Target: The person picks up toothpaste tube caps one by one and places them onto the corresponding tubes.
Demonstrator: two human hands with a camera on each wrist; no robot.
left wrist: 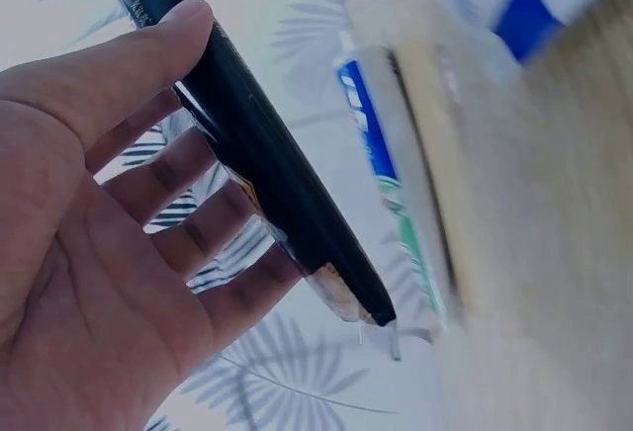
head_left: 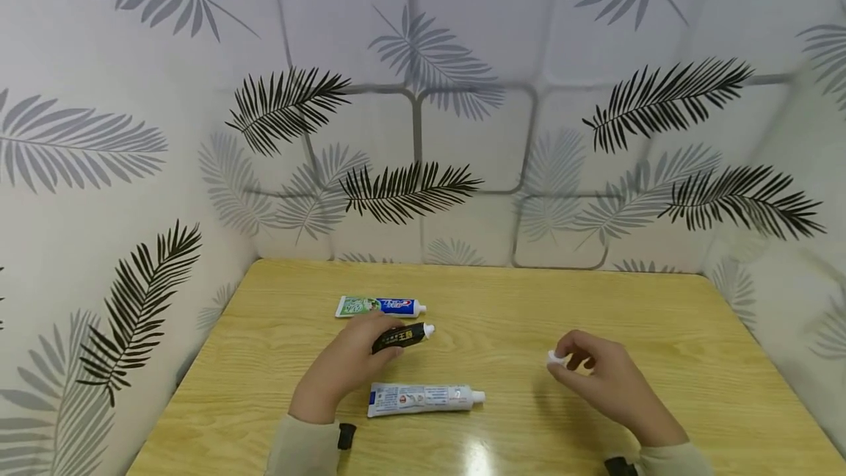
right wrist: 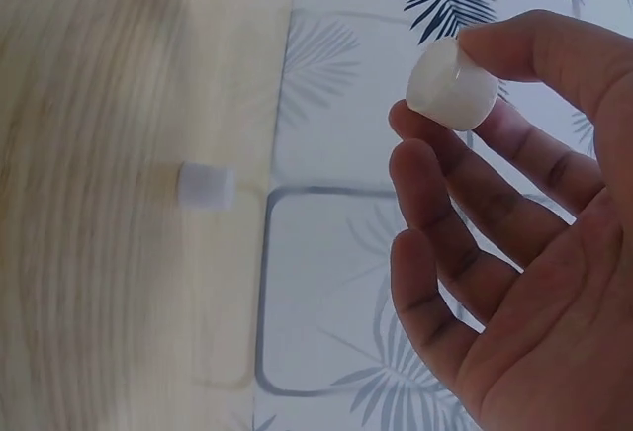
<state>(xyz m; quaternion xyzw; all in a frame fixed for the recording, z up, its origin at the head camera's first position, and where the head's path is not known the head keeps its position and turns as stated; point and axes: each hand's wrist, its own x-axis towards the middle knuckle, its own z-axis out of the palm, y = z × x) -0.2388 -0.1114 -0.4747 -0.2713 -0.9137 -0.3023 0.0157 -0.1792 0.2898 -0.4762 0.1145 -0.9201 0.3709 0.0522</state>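
Observation:
My left hand [head_left: 350, 362] grips a black toothpaste tube [head_left: 403, 337] with gold lettering, its white nozzle end pointing right. In the left wrist view, the thumb lies along one side of the black tube [left wrist: 267, 144] and the fingers are behind it. Out to the right, my right hand [head_left: 604, 380] pinches a small white cap [right wrist: 452, 85] between thumb and fingertips. A second white cap [right wrist: 206, 186] rests on the table in the right wrist view. In the head view, white shows right at the fingertips.
Beyond my left hand lies a blue and green toothpaste tube [head_left: 396, 307]. A white toothpaste tube [head_left: 426, 398] lies nearer me, its nozzle end to the right. The wooden table [head_left: 502, 314] meets a leaf-patterned wall covering [head_left: 463, 233] at its back edge.

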